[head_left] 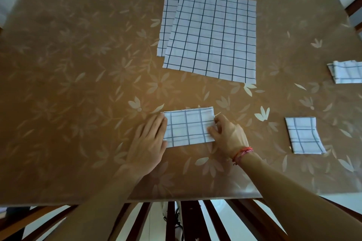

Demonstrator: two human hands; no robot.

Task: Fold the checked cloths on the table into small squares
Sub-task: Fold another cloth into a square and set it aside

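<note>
A partly folded checked cloth [188, 126] lies as a rectangle on the table near the front edge. My left hand [148, 143] rests flat with straight fingers on its left end. My right hand [227, 135] pinches the cloth's right end with curled fingers and thumb. Two unfolded checked cloths lie overlapped at the back: the top one [213, 35] over the lower one [170, 6]. A folded square cloth [302, 135] sits at the right, and another folded cloth [345, 71] lies at the right edge of view.
The table [78, 64] has a brown cover with a pale flower print. A wooden chair back [176, 221] stands against the near table edge. Another chair [354, 11] shows at the far right.
</note>
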